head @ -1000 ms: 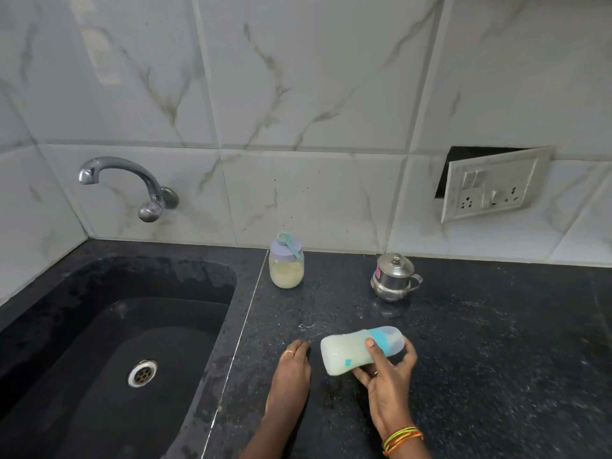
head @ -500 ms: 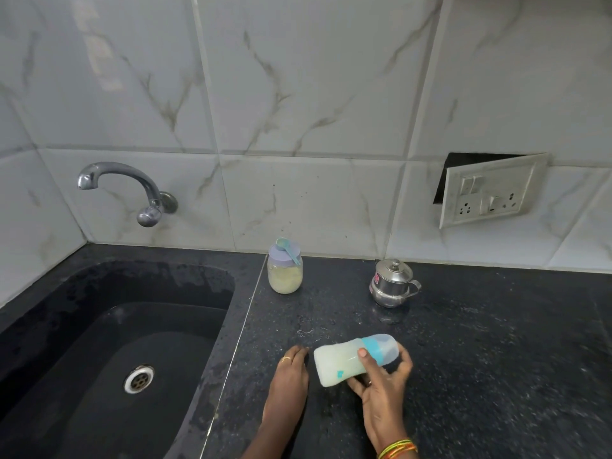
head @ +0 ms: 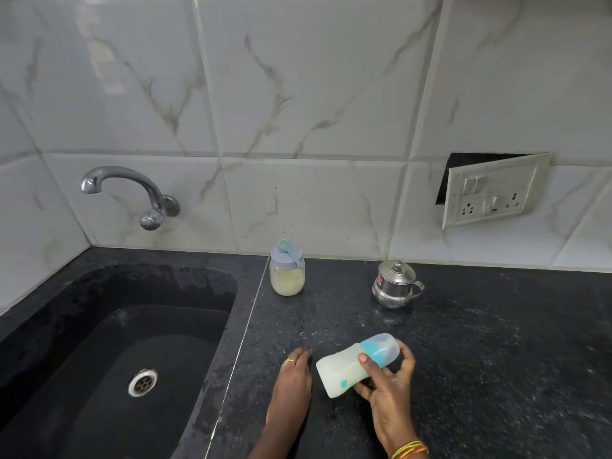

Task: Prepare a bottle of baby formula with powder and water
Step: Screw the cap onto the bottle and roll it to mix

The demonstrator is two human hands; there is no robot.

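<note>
My right hand (head: 389,389) grips a baby bottle (head: 344,369) with milky liquid inside, a blue collar and a clear cap. The bottle lies tilted almost on its side just above the black counter, cap pointing up and right. My left hand (head: 294,376) rests flat on the counter just left of the bottle, fingers together, holding nothing. Farther back stands a jar of pale powder (head: 287,276) with a lilac lid and a blue scoop (head: 290,251) lying on top. A small lidded steel pot (head: 394,284) stands to the right of the jar.
A black sink (head: 116,342) with a metal drain fills the left side, under a chrome tap (head: 132,193) on the marble-tiled wall. A loose switch and socket plate (head: 493,190) hangs on the wall at right. Small water drops (head: 311,332) lie on the counter.
The bottle in my right hand has tipped a little, its cap end rising and its base dropping. My left hand has stayed on the counter.
</note>
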